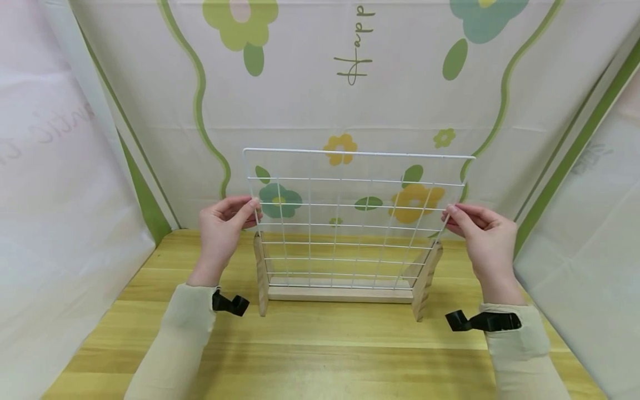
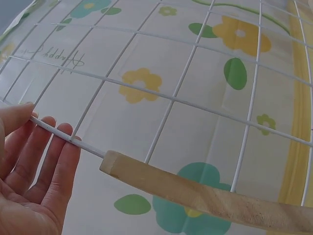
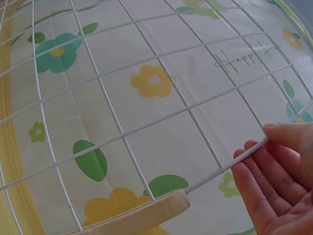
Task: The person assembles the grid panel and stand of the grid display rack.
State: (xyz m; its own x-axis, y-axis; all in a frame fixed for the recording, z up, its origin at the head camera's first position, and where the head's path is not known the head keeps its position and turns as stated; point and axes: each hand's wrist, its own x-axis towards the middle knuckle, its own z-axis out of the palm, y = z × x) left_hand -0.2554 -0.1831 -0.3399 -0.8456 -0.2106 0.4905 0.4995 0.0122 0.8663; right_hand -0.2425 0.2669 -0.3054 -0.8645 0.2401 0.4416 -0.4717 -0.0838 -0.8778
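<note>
A white wire grid panel (image 1: pixel 310 224) stands upright between the two side pieces of a wooden stand (image 1: pixel 340 295). My left hand (image 1: pixel 225 228) pinches the panel's left edge wire between thumb and fingers, above the left wooden side piece (image 1: pixel 261 272). On the opposite edge, my right hand (image 1: pixel 482 236) pinches the wire in the same way, above the right side piece (image 1: pixel 427 280). Both wrist views show the edge wire between thumb and fingers, close to the rounded wooden end (image 2: pixel 115 161) on the left and its counterpart (image 3: pixel 178 198) on the right.
The stand rests on a wood-grain table (image 1: pixel 320 355). Behind it hangs a white cloth (image 1: pixel 400 105) printed with flowers and leaves. More cloth walls rise at the left (image 1: pixel 65 166) and right (image 1: pixel 585 194). Each wrist wears a black camera mount (image 1: pixel 482 321).
</note>
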